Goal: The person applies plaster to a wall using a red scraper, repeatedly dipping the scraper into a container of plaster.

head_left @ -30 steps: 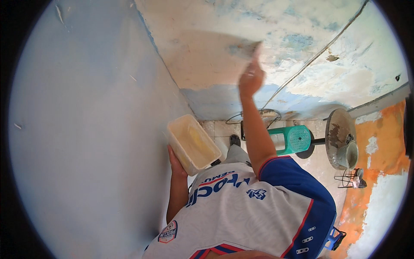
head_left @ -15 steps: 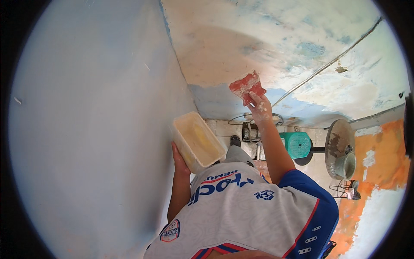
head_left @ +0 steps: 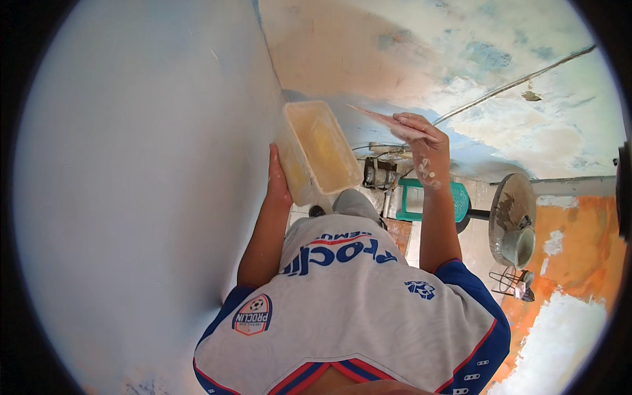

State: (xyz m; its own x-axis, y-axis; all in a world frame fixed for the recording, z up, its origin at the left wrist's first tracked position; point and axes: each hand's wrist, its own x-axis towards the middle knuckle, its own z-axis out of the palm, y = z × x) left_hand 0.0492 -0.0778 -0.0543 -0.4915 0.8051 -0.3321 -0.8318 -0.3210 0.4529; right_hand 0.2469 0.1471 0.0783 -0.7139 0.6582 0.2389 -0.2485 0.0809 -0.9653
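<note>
My left hand (head_left: 279,181) grips the outer side of a rectangular, translucent plastic tub (head_left: 297,161), which is tilted so its inside shows. Pale residue and a yellowish patch mark the tub's inside. In my right hand (head_left: 429,141) is a red putty spreader (head_left: 385,120), seen nearly edge-on, its thin edge pointing left above the tub's right side. White smears of putty cover the back of my right hand and wrist. The spreader and tub look apart from each other.
A smooth bluish wall (head_left: 131,197) stands close on my left. Ahead is a patchy, part-coated wall (head_left: 342,52) with a cable (head_left: 513,85) along it. To the right are a green plastic stool (head_left: 459,197), a round table (head_left: 501,197) and a grey pot (head_left: 520,247).
My right hand has drawn back from the wall to the right and turned the spreader from face-on to edge-on. My left hand has raised the tub farther forward, toward the spreader.
</note>
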